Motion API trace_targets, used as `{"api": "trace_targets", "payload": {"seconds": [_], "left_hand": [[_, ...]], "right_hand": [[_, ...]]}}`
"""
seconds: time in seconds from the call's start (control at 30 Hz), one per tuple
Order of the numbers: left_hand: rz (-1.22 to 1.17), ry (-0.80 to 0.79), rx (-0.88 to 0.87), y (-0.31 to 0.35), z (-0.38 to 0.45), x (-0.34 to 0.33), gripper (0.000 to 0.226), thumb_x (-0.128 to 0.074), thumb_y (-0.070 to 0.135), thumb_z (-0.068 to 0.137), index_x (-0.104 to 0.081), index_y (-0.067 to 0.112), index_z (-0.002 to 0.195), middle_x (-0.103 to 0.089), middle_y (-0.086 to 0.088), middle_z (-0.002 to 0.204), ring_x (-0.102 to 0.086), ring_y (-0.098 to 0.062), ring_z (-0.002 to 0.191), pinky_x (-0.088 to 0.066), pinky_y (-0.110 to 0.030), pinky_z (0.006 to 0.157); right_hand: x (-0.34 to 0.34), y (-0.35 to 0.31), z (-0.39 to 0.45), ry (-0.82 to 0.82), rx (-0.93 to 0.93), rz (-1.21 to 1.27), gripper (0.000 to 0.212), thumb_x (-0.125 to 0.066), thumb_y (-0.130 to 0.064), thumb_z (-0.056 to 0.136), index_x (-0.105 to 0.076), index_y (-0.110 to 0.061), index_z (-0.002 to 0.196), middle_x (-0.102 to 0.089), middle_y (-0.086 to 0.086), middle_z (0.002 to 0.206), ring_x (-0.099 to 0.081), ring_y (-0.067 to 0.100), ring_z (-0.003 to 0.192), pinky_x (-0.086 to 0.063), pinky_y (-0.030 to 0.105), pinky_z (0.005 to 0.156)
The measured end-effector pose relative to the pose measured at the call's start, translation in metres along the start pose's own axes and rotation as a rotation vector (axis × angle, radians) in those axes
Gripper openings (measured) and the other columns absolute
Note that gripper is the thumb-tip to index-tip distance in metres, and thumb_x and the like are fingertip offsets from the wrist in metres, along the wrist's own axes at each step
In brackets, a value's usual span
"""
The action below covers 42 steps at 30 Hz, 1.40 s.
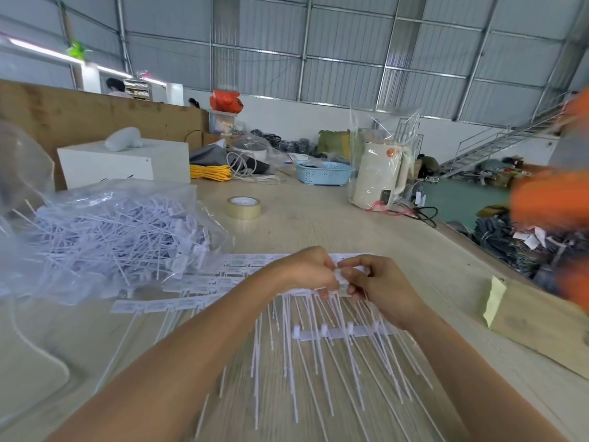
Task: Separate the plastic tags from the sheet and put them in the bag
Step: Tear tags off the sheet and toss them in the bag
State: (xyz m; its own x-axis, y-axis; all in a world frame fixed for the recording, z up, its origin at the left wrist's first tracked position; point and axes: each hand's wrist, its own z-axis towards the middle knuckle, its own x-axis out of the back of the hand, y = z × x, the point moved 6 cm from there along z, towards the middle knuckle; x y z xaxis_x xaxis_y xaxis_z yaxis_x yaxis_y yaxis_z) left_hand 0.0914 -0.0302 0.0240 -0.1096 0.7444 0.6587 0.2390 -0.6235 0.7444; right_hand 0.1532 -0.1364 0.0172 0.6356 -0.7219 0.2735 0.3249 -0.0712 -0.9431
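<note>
The flat white sheet of moulded plastic tags (242,275) lies on the pale wood-grain bench (318,224), right in the middle in front of the person, with its long thin white tails fanning toward the camera. Both hands meet over its right end. The left hand (306,269) has its fingers curled in, pinching a small white tag head (339,277), and the right hand (377,283) pinches the same bit from the other side — fingertips of the two hands practically touching. Under the wrists sits a short white plastic strip with clips (341,331), lying across the tails.

To the left, just beside the sheet, there's a big clear plastic bag (105,231) stuffed with loose white tags, its mouth sagging open toward the sheet. Some tags spill at its edge, touching the sheet's left part.

Further back on the bench: a roll of clear packing tape (243,208), a light blue perforated plastic basket (323,172), a cream-coloured kettle wrapped in clear plastic (379,177), a coil of yellow cable (210,172) and a white box (127,162). On the right edge sits a flat brown paper packet (538,320) — and a blurred orange sleeve (551,202) of someone else pokes in above it.
</note>
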Motion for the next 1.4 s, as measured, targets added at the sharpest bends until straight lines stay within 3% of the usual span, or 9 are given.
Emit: {"api": "trace_targets", "payload": {"seconds": [0.07,0.23,0.43,0.57,0.7,0.87,1.0,1.1,1.4], "left_hand": [[0.034,-0.013,0.016,-0.001,0.000,0.001,0.003,-0.062,0.008,0.083,-0.062,0.006,0.081,-0.056,-0.010,0.075,-0.053,-0.018,0.074,-0.039,-0.028,0.071],[-0.019,-0.005,0.056,-0.008,0.000,0.004,0.027,-0.061,0.020,0.089,-0.058,0.007,0.066,-0.055,-0.001,0.054,-0.049,-0.013,0.055,-0.041,-0.024,0.057],[-0.334,-0.011,0.118,-0.002,-0.002,0.008,0.020,-0.055,0.014,0.093,-0.058,0.007,0.073,-0.050,0.001,0.050,-0.030,-0.008,0.038,-0.025,-0.019,0.040],[-0.470,-0.175,0.131,-0.003,-0.010,0.009,0.032,-0.049,0.017,0.093,-0.048,0.014,0.062,-0.029,0.007,0.038,-0.019,-0.008,0.036,-0.019,-0.023,0.049],[-0.397,-0.121,0.017,-0.002,-0.011,0.017,0.037,-0.049,0.018,0.095,-0.049,0.014,0.058,-0.047,0.001,0.051,-0.028,-0.011,0.046,-0.023,-0.023,0.048],[-0.250,-0.256,0.050,-0.007,-0.010,0.003,0.023,-0.038,0.007,0.095,-0.059,0.011,0.085,-0.055,-0.010,0.091,-0.048,-0.018,0.067,-0.039,-0.024,0.048],[-0.012,-0.282,0.067,-0.009,-0.011,0.000,0.022,-0.041,0.005,0.094,-0.059,0.013,0.105,-0.051,-0.011,0.091,-0.048,-0.022,0.073,-0.040,-0.025,0.050],[0.093,-0.258,0.037,-0.004,-0.011,-0.002,0.018,-0.045,0.005,0.094,-0.056,0.009,0.107,-0.050,-0.013,0.089,-0.044,-0.024,0.077,-0.035,-0.025,0.053],[0.028,-0.148,0.013,-0.003,-0.011,0.008,0.017,-0.061,0.020,0.091,-0.056,0.006,0.099,-0.062,-0.001,0.065,-0.053,-0.004,0.045,-0.043,-0.018,0.049]], "right_hand": [[0.001,-0.001,0.000,0.000,0.003,-0.038,0.010,-0.059,-0.001,0.089,-0.064,0.003,0.097,-0.058,0.004,0.054,-0.054,0.009,0.045,-0.047,0.018,0.048],[-0.002,-0.005,-0.002,-0.007,-0.005,-0.146,0.003,-0.060,0.002,0.088,-0.060,0.003,0.086,-0.054,0.009,0.053,-0.051,0.009,0.037,-0.044,0.018,0.042],[0.003,-0.016,-0.003,0.074,0.113,-0.181,0.016,-0.053,0.005,0.090,-0.054,-0.004,0.077,-0.051,0.009,0.054,-0.048,0.007,0.036,-0.044,0.021,0.038],[0.018,-0.015,-0.001,0.175,0.209,-0.353,0.023,-0.052,0.008,0.088,-0.053,-0.010,0.073,-0.051,0.005,0.055,-0.047,0.005,0.037,-0.043,0.021,0.036],[0.064,0.016,0.007,0.363,-0.091,0.282,0.013,-0.051,0.005,0.090,-0.057,0.000,0.080,-0.048,0.009,0.061,-0.046,0.009,0.043,-0.036,0.014,0.034],[0.043,0.024,0.008,0.162,-0.364,0.893,0.017,-0.042,-0.003,0.096,-0.045,-0.001,0.080,-0.041,0.008,0.068,-0.047,0.006,0.040,-0.037,0.009,0.031],[0.014,0.003,0.002,-0.006,-0.266,0.505,0.013,-0.049,0.002,0.091,-0.058,0.002,0.081,-0.062,0.017,0.078,-0.064,0.019,0.064,-0.058,0.026,0.058],[-0.003,-0.003,-0.005,-0.085,-0.220,0.295,0.009,-0.054,0.000,0.090,-0.060,0.001,0.084,-0.064,0.021,0.090,-0.063,0.031,0.083,-0.055,0.042,0.079],[-0.010,-0.012,-0.007,-0.016,-0.016,0.027,0.009,-0.056,-0.002,0.091,-0.058,0.000,0.083,-0.061,0.008,0.056,-0.058,0.012,0.047,-0.046,0.021,0.047]]}}
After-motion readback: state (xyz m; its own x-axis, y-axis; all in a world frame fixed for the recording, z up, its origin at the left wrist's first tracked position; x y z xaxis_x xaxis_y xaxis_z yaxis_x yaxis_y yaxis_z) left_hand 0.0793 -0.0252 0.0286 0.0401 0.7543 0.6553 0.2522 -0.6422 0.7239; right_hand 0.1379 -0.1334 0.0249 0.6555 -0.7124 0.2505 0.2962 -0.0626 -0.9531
